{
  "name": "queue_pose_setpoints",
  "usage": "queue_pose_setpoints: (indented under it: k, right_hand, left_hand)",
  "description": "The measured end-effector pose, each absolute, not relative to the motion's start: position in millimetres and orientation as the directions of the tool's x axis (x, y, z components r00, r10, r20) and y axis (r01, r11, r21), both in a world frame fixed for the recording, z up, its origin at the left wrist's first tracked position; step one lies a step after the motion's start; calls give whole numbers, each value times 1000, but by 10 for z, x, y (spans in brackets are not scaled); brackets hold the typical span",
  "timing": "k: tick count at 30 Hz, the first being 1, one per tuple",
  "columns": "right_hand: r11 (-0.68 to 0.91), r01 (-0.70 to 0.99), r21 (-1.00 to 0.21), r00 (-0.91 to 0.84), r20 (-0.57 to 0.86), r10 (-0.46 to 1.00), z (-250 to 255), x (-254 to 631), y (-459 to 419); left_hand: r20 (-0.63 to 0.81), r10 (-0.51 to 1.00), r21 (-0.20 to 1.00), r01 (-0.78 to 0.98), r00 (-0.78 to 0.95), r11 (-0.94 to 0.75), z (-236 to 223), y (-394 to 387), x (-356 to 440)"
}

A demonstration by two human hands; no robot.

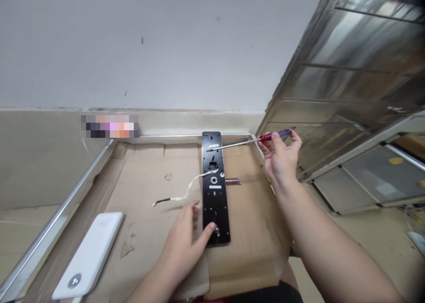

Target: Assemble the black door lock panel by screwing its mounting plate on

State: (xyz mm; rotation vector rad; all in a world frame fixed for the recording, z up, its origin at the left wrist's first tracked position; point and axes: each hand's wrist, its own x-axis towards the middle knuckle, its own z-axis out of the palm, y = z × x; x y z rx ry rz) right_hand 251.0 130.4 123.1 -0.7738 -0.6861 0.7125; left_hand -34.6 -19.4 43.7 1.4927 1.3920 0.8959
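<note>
A black door-lock plate (215,196) lies flat on cardboard (252,232), trailing white wire (189,190); a red-handled screwdriver (277,136) crosses above its top end

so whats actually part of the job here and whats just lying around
In use: right hand gripping a red-handled screwdriver; left hand at the black door-lock plate, with its white wire.

Lying about: white power bank; small pinkish tube; cardboard sheet.

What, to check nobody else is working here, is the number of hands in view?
2. The left hand has its thumb on a long black metal lock plate; the right hand grips a red-handled screwdriver. Others could be out of frame.
</note>
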Motion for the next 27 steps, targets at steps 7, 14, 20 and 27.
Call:
queue_pose_setpoints:
  k: [7,14,20,27]
  right_hand:
    - [529,-312,-789,587,278,761,1184,2566,1349]
    - [525,-304,-795,588,277,760,1125,2590,1411]
    - [523,-305,-796,577,282,766,1140,2575,1397]
    - [515,-309,-800,594,261,761,1182,2569,1374]
  left_hand:
    - [-201,960,941,-233,197,245,26,111,37]
    - [-237,913,906,-263,332,331,105,-11,-3]
    - [-284,892,889,-251,352,382,116,-234,53]
    - [-204,830,907,-218,519,360,46,-165,-160]
